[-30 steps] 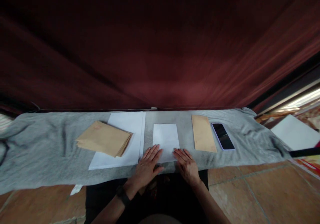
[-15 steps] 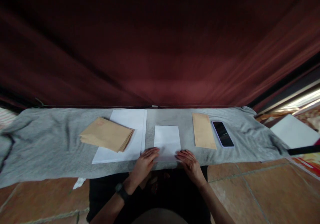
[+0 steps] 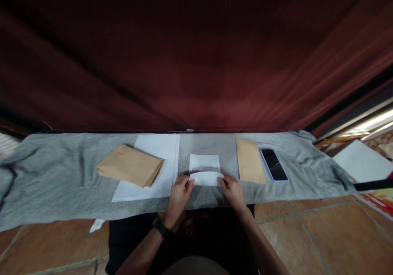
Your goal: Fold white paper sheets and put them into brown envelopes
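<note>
A white sheet of paper lies in front of me on the grey cloth, its near part lifted and curled over toward the far edge. My left hand pinches the left end of the raised flap between thumb and fingers. At the flap's right end, my right hand grips in the same way. Left of my left hand, a stack of brown envelopes rests on larger white sheets. A single brown envelope lies to the right of my right hand.
A phone in a pale purple case lies beyond the single envelope. The grey cloth covers the narrow table. A dark red curtain hangs behind it. Tiled floor shows below, and a white box-like object stands far right.
The paper lay flat under both hands' fingertips. Now its near edge is lifted and folded away from me, and both hands have moved slightly forward, pinching its ends.
</note>
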A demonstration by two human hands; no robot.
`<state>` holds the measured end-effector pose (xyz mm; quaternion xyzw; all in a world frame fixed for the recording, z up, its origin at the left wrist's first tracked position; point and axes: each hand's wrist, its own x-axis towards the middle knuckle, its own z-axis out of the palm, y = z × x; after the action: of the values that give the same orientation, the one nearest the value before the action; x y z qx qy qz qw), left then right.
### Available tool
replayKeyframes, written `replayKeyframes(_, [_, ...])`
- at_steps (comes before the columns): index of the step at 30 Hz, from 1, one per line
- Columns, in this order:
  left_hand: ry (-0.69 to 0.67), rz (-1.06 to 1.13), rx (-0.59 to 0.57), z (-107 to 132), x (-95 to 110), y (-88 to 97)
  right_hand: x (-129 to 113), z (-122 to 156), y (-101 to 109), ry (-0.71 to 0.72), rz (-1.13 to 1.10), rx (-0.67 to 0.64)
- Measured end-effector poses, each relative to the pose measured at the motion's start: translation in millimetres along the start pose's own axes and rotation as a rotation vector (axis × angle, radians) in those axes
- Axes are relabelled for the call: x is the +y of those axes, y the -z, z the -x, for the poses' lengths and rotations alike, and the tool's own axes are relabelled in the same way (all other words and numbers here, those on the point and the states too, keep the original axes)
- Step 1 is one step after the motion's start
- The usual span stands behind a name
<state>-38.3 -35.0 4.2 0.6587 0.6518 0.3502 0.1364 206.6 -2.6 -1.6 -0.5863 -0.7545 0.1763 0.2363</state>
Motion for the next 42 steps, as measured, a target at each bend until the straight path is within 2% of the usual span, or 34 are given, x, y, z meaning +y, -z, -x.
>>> replayKeyframes(3, [0.011,-0.053,0.008,-4.8,3.2,0.9,-6.7,-6.2,0.7,-0.066,0.101,-0.040])
replayKeyframes(8, [0.139,-0.187,-0.097,-16.3,12.6,4.0,-16.1,-14.4,1.4,-0.171,0.241,-0.098])
replayKeyframes(21, [0.289,-0.391,-0.233,-31.2,28.3,5.8,-31.8,-31.7,7.5,-0.311,0.319,-0.193])
replayKeyframes(29, [0.349,-0.479,-0.304,-43.3,29.7,4.6,-34.8,-42.2,2.0,-0.322,0.365,-0.148])
replayKeyframes(42, [0.347,-0.518,-0.279,-65.5,23.6,-4.2,-32.8,-63.7,-8.2,-0.275,0.441,-0.038])
